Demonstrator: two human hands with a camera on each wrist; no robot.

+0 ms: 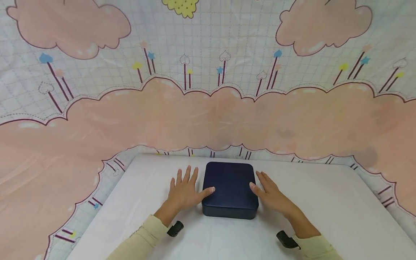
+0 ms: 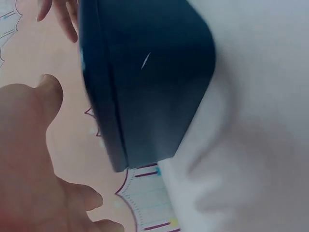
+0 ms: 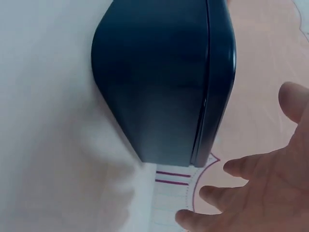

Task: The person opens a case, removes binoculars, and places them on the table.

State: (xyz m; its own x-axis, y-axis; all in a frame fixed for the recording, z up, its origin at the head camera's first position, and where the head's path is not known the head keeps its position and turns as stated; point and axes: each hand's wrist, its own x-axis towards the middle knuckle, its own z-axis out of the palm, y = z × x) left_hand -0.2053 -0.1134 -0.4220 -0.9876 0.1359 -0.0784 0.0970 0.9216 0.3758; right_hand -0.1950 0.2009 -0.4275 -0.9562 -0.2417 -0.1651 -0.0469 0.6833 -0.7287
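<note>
Dark blue box [image 1: 230, 187] sits on white table [image 1: 331, 206], toward far side, between your hands. Lid [image 3: 223, 63] on, seam visible along side. Your left hand [image 1: 186, 193] just left of box: fingers spread, grip released, nothing held. Your right hand [image 1: 272, 196] just right: fingers extended, likewise grasping nothing. Wrist views show gap between each thumb and box. Cloth with pink clouds [image 1: 227, 119] beyond table's far edge.
</note>
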